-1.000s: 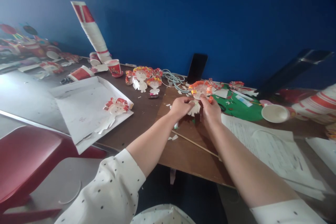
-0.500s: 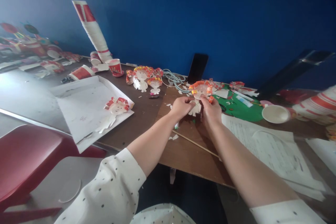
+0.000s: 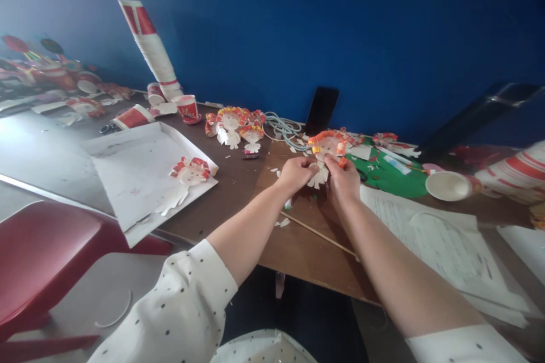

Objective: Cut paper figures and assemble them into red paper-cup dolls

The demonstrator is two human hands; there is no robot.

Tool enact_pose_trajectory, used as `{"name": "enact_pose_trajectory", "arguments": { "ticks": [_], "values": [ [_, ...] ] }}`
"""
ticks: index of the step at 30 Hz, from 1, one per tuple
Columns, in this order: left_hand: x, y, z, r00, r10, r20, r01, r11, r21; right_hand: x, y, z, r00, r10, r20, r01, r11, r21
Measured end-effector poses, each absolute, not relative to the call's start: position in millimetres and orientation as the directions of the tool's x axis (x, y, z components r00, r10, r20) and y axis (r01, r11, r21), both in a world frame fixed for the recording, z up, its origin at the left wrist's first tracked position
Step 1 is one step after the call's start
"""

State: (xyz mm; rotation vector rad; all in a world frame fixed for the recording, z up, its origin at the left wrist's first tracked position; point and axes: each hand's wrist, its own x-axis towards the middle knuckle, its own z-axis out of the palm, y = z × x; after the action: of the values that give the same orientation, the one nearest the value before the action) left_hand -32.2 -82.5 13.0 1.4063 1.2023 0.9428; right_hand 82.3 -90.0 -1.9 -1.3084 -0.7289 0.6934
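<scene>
A paper doll [image 3: 318,174] with curled orange-and-yellow hair is held up over the brown table [image 3: 315,232]. My left hand [image 3: 297,173] pinches its left side near the body. On the other side my right hand [image 3: 343,179] grips it, thumb across the front below the face. The fingers behind the doll are hidden. Under the hands lie a thin wooden stick [image 3: 319,232] and small white paper scraps [image 3: 283,222].
More paper dolls [image 3: 232,125] stand behind to the left. Another doll [image 3: 191,171] lies in a white box lid [image 3: 140,164]. A phone [image 3: 322,110] leans on the blue wall. Rightward are a green sheet [image 3: 395,178], written papers [image 3: 430,227] and stacked paper cups [image 3: 451,184].
Almost nothing differs. Both hands keep their hold on the paper doll, and the whole view has shifted very slightly.
</scene>
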Motion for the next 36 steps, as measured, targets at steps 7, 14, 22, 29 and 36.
{"name": "enact_pose_trajectory", "arguments": {
  "ticks": [7,14,22,29,36],
  "values": [
    [-31.7,-82.7,13.2,0.206,0.977,-0.052,0.167,0.018,0.986,85.6,-85.8,-8.1,0.594,0.796,0.114,-0.066,0.19,-0.98],
    [-31.0,-81.6,10.5,0.197,0.98,-0.03,0.174,-0.005,0.985,83.9,-88.5,-4.9,0.597,0.795,0.103,-0.059,0.172,-0.983],
    [-31.8,-80.9,9.7,0.205,0.979,-0.014,0.168,-0.021,0.986,89.0,-84.7,-12.0,0.573,0.81,0.124,-0.042,0.18,-0.983],
    [-30.6,-81.8,9.6,0.187,0.982,-0.017,0.166,-0.014,0.986,92.7,-84.3,-12.5,0.587,0.793,0.162,0.105,0.124,-0.987],
    [-29.9,-86.6,14.3,0.16,0.986,-0.042,0.129,0.021,0.991,90.4,-86.2,-6.7,0.586,0.789,0.184,0.165,0.106,-0.981]
  ]
}}
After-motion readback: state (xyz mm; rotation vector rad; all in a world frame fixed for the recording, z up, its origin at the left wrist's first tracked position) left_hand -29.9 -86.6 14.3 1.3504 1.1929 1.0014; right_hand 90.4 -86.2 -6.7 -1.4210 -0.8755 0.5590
